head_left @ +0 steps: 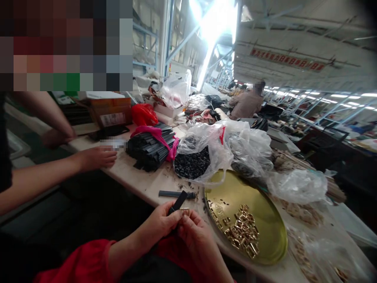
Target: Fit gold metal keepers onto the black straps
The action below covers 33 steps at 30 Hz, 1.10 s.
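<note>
My left hand is closed around a black strap, whose flat end sticks up past the fingers. My right hand pinches a small gold metal buckle against the strap, with the fingertips of both hands nearly meeting. The strap's lower part is hidden behind the fingers. To the right, a round gold-coloured tray carries a heap of gold buckles and a few small black pieces. Just beyond my hands, a dark strip lies on the table.
A pink-tied bundle of black strips stands beside an open plastic bag of small black pieces. More clear bags lie to the right. At left, another person's hand rests by the table edge, near a cardboard box.
</note>
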### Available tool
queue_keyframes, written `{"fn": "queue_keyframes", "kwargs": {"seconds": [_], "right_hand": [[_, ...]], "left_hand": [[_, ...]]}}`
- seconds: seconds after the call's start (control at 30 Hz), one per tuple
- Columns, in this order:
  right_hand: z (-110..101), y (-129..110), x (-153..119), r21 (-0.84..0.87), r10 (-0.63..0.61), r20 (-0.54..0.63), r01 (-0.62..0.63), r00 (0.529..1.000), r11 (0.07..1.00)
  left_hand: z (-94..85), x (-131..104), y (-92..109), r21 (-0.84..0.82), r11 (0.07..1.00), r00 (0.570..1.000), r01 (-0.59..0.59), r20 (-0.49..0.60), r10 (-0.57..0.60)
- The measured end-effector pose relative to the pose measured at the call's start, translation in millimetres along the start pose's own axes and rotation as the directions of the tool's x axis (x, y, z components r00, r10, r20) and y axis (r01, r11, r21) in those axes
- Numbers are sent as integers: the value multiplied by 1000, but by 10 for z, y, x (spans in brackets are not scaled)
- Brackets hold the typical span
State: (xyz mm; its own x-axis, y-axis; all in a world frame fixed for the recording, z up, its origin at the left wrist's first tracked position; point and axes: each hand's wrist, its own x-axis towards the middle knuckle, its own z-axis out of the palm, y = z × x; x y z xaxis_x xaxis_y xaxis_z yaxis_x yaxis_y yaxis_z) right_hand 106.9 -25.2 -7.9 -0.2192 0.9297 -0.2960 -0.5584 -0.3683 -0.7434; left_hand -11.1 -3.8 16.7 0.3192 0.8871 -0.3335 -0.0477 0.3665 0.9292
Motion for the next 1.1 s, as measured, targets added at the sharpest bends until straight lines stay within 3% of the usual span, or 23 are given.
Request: {"fn": "queue_keyframes", "kwargs": {"seconds": [0.13, 0.2, 0.27, 0.33, 0.47, 0.6, 0.77, 0.83, 0.97, 1.1], "right_hand": [[-100, 8, 4, -248, -235, -53, 215, 971, 944], [-149, -14, 4, -300, -275, -50, 248, 960, 921], [-165, -38, 10, -246, -254, -103, 222, 962, 943], [-145, -46, 23, -84, -191, -193, 178, 962, 980], [-80, 24, 58, 209, 41, -225, 7, 974, 978], [-128, 124, 92, 233, 82, -241, -25, 967, 972], [-258, 176, 148, 169, 124, -279, -78, 952, 983], [-265, 217, 165, 65, 78, -241, -64, 967, 996], [-245, 318, 167, -256, -179, -179, 130, 967, 958], [-282, 335, 151, -242, -245, -251, 184, 937, 953]], "left_hand": [[-98, -45, -36, 134, 991, 997, -27, 73, 18], [-148, -44, -63, 201, 976, 992, -79, 116, 57], [-202, -54, -83, 289, 948, 986, -135, 130, 101], [-250, -74, -88, 402, 900, 982, -170, 144, 121], [-279, -89, -64, 583, 783, 973, -216, 191, 127], [-271, -20, -56, 653, 717, 968, -245, 208, 141], [-323, 72, -60, 714, 653, 952, -251, 305, 33], [-334, 100, -60, 715, 646, 946, -266, 322, 33], [-314, 137, -75, 669, 706, 960, -232, 274, 56], [-297, 102, -82, 607, 784, 974, -130, 227, -14]]}}
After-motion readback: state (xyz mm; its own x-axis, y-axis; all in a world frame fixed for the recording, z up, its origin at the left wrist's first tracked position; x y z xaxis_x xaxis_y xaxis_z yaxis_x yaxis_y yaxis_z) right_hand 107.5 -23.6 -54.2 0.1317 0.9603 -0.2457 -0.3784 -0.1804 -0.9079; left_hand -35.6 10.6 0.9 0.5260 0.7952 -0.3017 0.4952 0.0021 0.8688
